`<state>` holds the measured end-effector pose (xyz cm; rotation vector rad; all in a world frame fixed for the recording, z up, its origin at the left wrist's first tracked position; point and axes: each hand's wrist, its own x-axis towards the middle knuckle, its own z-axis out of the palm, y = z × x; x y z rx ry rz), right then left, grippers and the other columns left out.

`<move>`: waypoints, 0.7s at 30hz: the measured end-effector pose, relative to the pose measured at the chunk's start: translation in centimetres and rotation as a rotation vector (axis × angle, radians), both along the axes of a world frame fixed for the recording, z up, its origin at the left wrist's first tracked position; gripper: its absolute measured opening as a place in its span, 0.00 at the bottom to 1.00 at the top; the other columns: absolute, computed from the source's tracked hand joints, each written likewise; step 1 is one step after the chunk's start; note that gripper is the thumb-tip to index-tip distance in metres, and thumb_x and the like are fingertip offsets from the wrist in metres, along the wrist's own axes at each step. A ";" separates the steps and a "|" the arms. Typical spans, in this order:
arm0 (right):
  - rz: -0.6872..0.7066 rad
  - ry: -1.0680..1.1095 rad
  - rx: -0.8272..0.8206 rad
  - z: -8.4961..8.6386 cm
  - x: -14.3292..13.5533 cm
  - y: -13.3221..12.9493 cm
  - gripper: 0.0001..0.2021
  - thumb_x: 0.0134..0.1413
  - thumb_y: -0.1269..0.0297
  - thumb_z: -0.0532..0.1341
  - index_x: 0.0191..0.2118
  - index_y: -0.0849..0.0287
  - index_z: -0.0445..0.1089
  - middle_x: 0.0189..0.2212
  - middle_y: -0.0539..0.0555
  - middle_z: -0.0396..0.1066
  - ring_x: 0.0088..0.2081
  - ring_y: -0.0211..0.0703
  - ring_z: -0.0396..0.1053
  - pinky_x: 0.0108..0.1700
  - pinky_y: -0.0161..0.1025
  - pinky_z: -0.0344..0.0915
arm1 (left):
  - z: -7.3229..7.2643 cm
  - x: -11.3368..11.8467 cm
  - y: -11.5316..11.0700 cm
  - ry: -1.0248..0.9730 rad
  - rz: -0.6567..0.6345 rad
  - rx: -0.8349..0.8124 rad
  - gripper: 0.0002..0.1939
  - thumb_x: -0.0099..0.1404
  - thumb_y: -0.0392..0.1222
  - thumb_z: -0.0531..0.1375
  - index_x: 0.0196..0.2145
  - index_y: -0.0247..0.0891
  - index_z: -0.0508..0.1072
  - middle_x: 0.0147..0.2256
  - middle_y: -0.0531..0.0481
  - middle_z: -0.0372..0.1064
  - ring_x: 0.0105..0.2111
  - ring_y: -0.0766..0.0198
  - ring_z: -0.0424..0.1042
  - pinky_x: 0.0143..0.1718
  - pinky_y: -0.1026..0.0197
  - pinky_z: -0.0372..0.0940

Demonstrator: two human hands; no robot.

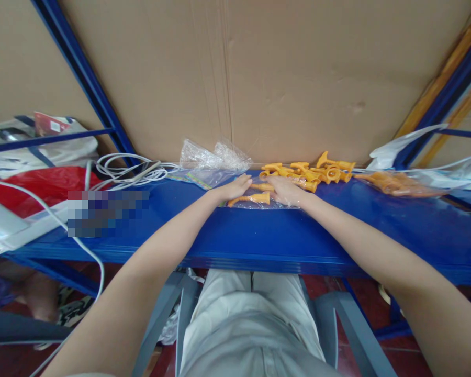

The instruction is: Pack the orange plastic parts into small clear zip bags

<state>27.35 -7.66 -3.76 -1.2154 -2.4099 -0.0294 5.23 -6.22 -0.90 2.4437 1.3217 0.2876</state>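
Observation:
A clear plastic bag point(255, 205) lies on the blue table with orange, horn-shaped plastic pieces point(259, 198) in or under it. My left hand point(236, 187) rests on the bag's left side, its fingers stretched toward the middle. Over the right side lies my right hand point(286, 190), fingers extended and touching the bag. Just behind and to the right of that hand is a loose pile of the same orange pieces point(329, 172). Parts of both hands' fingers are too small to make out.
Empty-looking clear bags point(208, 159) lie at the back, against the cardboard wall point(298, 78). To the right is a filled bag of orange pieces point(400, 184). White cables point(137, 173), a red bag point(43, 186) and a white power strip point(35, 225) occupy the left.

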 end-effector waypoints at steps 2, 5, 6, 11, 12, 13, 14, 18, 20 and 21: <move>-0.015 -0.015 0.021 0.3 0.3 -0.4 0.28 0.56 0.66 0.60 0.63 0.62 0.64 0.61 0.65 0.65 0.63 0.61 0.61 0.65 0.59 0.57 | -0.2 -0.1 0.2 0.060 -0.021 0.017 0.37 0.72 0.54 0.36 0.72 0.33 0.47 0.73 0.45 0.37 0.73 0.57 0.33 0.70 0.55 0.36; -0.081 -0.020 0.020 0.7 0.7 -0.9 0.29 0.55 0.64 0.62 0.62 0.65 0.64 0.59 0.70 0.66 0.62 0.64 0.63 0.63 0.59 0.59 | -0.5 -0.2 0.5 0.098 -0.039 0.017 0.37 0.71 0.56 0.35 0.72 0.36 0.46 0.73 0.47 0.38 0.73 0.57 0.33 0.70 0.53 0.37; -0.114 -0.018 0.006 0.8 0.7 -0.9 0.29 0.55 0.63 0.62 0.62 0.65 0.64 0.58 0.71 0.67 0.60 0.65 0.64 0.62 0.60 0.60 | -0.6 -0.3 0.6 0.100 -0.041 0.016 0.37 0.71 0.56 0.35 0.72 0.37 0.46 0.73 0.47 0.38 0.73 0.57 0.33 0.70 0.52 0.37; -0.137 0.093 -0.100 0.9 0.7 -0.5 0.23 0.56 0.61 0.62 0.56 0.65 0.68 0.53 0.69 0.71 0.54 0.61 0.69 0.57 0.56 0.65 | -0.9 -0.4 1.0 0.105 -0.033 0.015 0.39 0.70 0.60 0.35 0.72 0.37 0.46 0.73 0.47 0.37 0.73 0.56 0.31 0.70 0.52 0.38; -0.092 0.135 -0.123 0.9 0.7 -0.4 0.22 0.56 0.61 0.61 0.55 0.65 0.68 0.51 0.67 0.72 0.52 0.58 0.71 0.56 0.54 0.66 | -0.9 -0.4 1.0 0.110 -0.029 0.013 0.40 0.70 0.60 0.35 0.72 0.37 0.45 0.73 0.46 0.36 0.73 0.56 0.31 0.70 0.52 0.38; -0.043 0.175 -0.153 1.0 0.8 -0.3 0.23 0.57 0.60 0.61 0.56 0.64 0.68 0.49 0.66 0.73 0.50 0.55 0.72 0.55 0.52 0.67 | -0.9 -0.4 1.0 0.114 -0.023 0.012 0.40 0.70 0.61 0.35 0.72 0.36 0.45 0.73 0.46 0.35 0.73 0.56 0.30 0.70 0.53 0.37; 0.001 0.212 -0.183 1.0 0.9 -0.2 0.23 0.57 0.59 0.60 0.57 0.64 0.67 0.47 0.64 0.73 0.47 0.53 0.73 0.52 0.50 0.69 | -0.9 -0.4 1.0 0.116 -0.016 0.011 0.41 0.70 0.61 0.35 0.72 0.35 0.44 0.73 0.46 0.34 0.73 0.56 0.30 0.70 0.53 0.37; 0.108 0.273 -0.153 1.0 1.6 0.0 0.23 0.57 0.56 0.61 0.55 0.61 0.68 0.47 0.62 0.73 0.44 0.50 0.72 0.48 0.49 0.70 | -0.7 -0.4 0.9 0.124 0.001 0.020 0.39 0.70 0.59 0.35 0.72 0.34 0.45 0.73 0.43 0.36 0.73 0.55 0.31 0.70 0.52 0.38; 0.087 0.268 -0.046 0.9 1.7 0.1 0.17 0.57 0.56 0.62 0.48 0.62 0.71 0.44 0.63 0.74 0.43 0.50 0.71 0.47 0.49 0.69 | -0.6 -0.3 0.9 0.154 -0.011 0.022 0.39 0.71 0.58 0.34 0.72 0.33 0.45 0.73 0.43 0.37 0.73 0.55 0.33 0.70 0.53 0.37; 0.073 0.270 -0.008 0.9 1.7 0.2 0.15 0.57 0.55 0.61 0.44 0.62 0.72 0.41 0.62 0.74 0.41 0.50 0.71 0.46 0.49 0.69 | -0.5 -0.3 0.9 0.177 -0.019 0.023 0.39 0.71 0.57 0.34 0.72 0.32 0.45 0.73 0.42 0.37 0.73 0.56 0.34 0.70 0.53 0.37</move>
